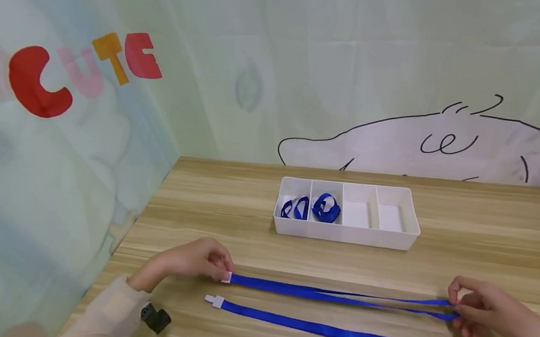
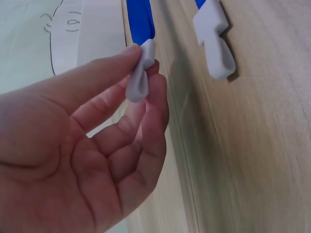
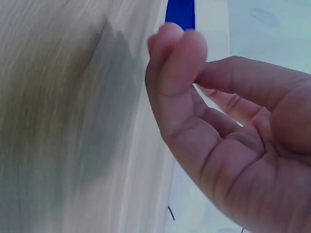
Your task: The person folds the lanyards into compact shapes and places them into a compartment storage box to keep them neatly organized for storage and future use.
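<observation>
Stretched between both hands above the wooden table is a blue lanyard (image 1: 276, 287). At its left end my left hand (image 1: 197, 257) pinches the white plastic clip (image 2: 138, 86) between thumb and fingers. My right hand (image 1: 490, 315) holds the loop end, thumb and fingers pinched together on the strap. In the right wrist view a short piece of blue strap (image 3: 180, 13) shows beyond the fingertips. A second blue lanyard (image 1: 292, 323) lies on the table nearer to me, its white clip (image 2: 218, 51) to the left and its loop spread to the right.
Farther back on the table (image 1: 226, 202) stands a white divided box (image 1: 342, 233). Its leftmost compartment holds a blue strap (image 1: 301, 208) with some white on it, and the one beside it a coiled blue strap (image 1: 327, 213). Printed curtains (image 1: 243, 49) hang behind and at left.
</observation>
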Motion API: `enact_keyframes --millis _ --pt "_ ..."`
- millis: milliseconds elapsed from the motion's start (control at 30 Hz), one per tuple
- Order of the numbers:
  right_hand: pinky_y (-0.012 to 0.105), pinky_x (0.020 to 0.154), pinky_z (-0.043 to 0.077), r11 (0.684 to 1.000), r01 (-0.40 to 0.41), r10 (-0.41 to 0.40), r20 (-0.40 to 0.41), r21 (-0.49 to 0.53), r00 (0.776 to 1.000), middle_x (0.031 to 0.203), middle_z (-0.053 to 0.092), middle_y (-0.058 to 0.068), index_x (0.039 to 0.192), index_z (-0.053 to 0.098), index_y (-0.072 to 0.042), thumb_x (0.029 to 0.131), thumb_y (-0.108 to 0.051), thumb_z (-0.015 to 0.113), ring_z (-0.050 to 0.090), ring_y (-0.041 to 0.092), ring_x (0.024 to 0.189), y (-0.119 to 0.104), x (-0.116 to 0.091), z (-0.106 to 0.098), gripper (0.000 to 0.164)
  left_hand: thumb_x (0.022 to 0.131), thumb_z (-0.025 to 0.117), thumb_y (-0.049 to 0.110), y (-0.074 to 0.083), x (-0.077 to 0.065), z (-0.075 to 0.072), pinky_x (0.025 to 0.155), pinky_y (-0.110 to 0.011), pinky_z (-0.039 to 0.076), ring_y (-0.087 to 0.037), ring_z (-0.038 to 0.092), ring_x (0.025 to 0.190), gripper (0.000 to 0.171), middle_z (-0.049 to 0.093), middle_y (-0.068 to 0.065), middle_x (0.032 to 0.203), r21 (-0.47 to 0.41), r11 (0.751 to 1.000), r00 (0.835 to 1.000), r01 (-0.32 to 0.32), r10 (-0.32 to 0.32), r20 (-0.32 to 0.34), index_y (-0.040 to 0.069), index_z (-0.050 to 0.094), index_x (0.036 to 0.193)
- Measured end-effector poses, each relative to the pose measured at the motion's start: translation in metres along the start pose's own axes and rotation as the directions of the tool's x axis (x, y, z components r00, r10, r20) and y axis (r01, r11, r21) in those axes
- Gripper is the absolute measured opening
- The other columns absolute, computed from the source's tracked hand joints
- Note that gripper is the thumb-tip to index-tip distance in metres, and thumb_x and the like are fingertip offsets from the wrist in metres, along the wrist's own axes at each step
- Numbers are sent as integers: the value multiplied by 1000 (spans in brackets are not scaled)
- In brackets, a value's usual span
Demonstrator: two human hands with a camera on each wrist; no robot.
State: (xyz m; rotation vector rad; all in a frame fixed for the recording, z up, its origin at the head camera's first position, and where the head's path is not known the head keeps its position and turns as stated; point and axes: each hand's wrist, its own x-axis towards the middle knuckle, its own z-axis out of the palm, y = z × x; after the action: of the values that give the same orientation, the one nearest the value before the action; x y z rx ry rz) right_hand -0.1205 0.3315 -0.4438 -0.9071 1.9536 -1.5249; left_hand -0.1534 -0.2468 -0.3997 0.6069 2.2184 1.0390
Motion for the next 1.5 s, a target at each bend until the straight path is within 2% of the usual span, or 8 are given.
enact_keyframes --millis 100,233,367,500,767,1033,1267,1500 --pt "32 46 55 1000 27 -27 -16 -6 1000 79 67 12 103 53 -3 96 21 39 66 16 64 2 0 -3 28 91 71 6 0 0 -2 64 -23 52 -13 61 72 9 70 -5 81 -26 1000 1000 17 -17 0 -1 72 96" --pt "32 55 58 1000 18 -18 -45 16 999 84 67 14 103 57 6 96 20 42 67 17 71 1 -1 -6 21 93 70 7 1 0 -5 65 -26 54 -16 61 72 10 70 -6 81 -54 998 999 45 -46 -18 -2 71 97" --pt "33 63 59 992 -123 118 -113 -34 987 88 69 11 102 60 13 99 11 49 69 15 76 -7 -2 -7 12 94 70 9 2 -1 -8 69 -30 57 -17 63 75 13 70 -6 83 -68 996 997 64 -67 -39 -3 71 99" --pt "34 67 60 950 -289 261 -204 -120 943 90 70 9 104 64 10 101 -2 55 69 16 78 -17 -1 -6 16 94 69 11 3 -1 -10 73 -37 59 -18 65 77 15 71 -9 85 -96 992 995 80 -85 -54 -2 71 101" --pt "32 57 57 939 -218 139 -289 -265 947 78 69 4 93 67 2 98 1 60 66 16 65 -21 3 1 8 95 67 6 4 -3 -12 77 -39 60 -18 68 79 20 72 -16 92 -227 971 994 71 -88 -67 -11 68 105" --pt "33 49 54 976 -66 0 -302 -208 953 73 67 10 95 59 1 92 13 61 63 19 59 -22 4 4 12 96 67 11 10 -5 -13 84 -39 58 -32 69 94 28 69 -25 101 -272 960 990 60 -92 -106 -13 65 111" --pt "32 51 54 964 -140 46 -374 -227 926 76 69 9 98 59 5 91 10 65 63 19 60 -29 8 6 11 96 69 13 19 -6 -15 85 -39 58 -33 69 97 30 71 -19 102 -315 946 983 75 -123 -137 -11 66 113" --pt "32 55 56 954 -188 79 -405 -235 911 79 68 9 96 63 4 91 7 67 64 20 65 -36 11 7 7 97 67 13 25 -5 -17 90 -44 55 -35 69 98 29 70 -21 104 -327 944 987 36 -86 -138 -11 66 114"
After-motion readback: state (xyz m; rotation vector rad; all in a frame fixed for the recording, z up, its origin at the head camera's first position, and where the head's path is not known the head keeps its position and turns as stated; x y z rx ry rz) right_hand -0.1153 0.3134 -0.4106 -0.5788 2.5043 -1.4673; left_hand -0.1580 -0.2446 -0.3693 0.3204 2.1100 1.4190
